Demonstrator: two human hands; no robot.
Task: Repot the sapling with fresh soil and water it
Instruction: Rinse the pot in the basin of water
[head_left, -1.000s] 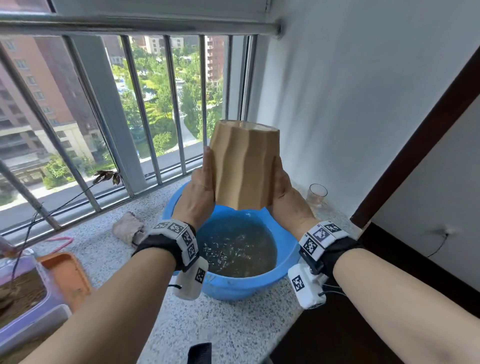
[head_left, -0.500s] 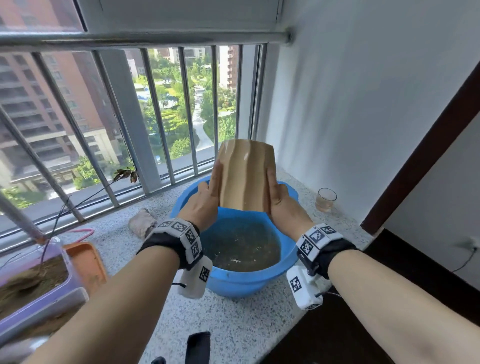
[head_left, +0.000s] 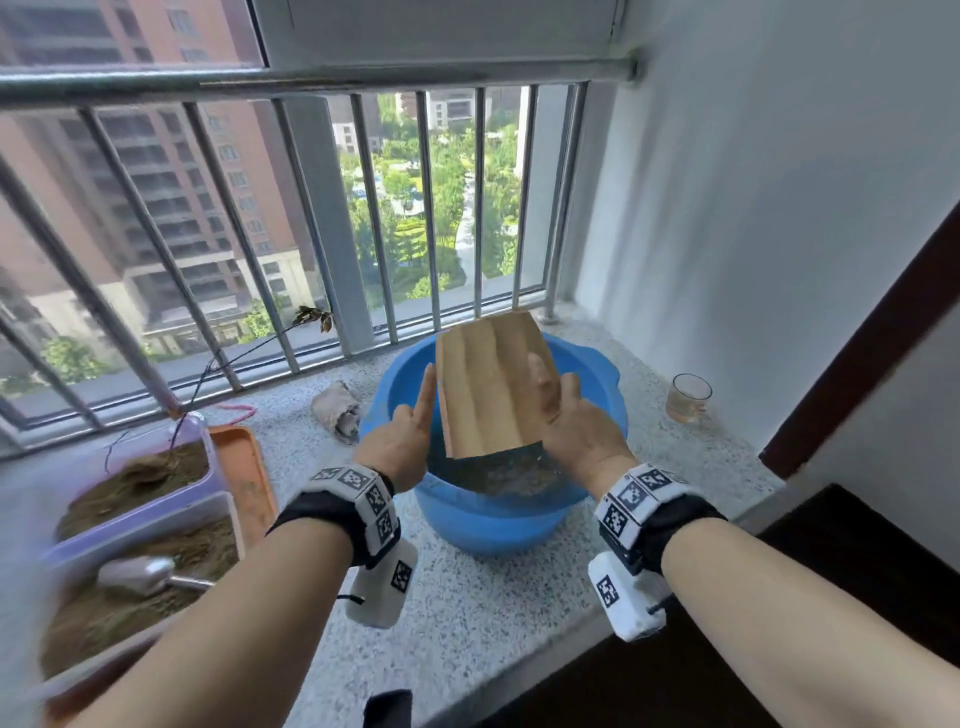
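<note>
- Pressing flat against opposite sides of the tan ribbed pot (head_left: 493, 387), the left hand (head_left: 402, 441) and right hand (head_left: 574, 428) hold it tilted, fingers straight.
- The pot hangs over the blue basin (head_left: 488, 514) of murky water, near the counter's (head_left: 478, 603) front edge.

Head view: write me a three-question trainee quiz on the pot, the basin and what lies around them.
1. True or false: both hands, left and right, hold the tan ribbed pot over the blue basin.
2. What lies in the soil of the nearest purple tray?
A. a metal scoop
B. a watering can
C. a pair of scissors
3. Fill in: the small glass cup stands to the ____ of the basin.

Key: 1 true; 2 A, the metal scoop; 3 right.
</note>
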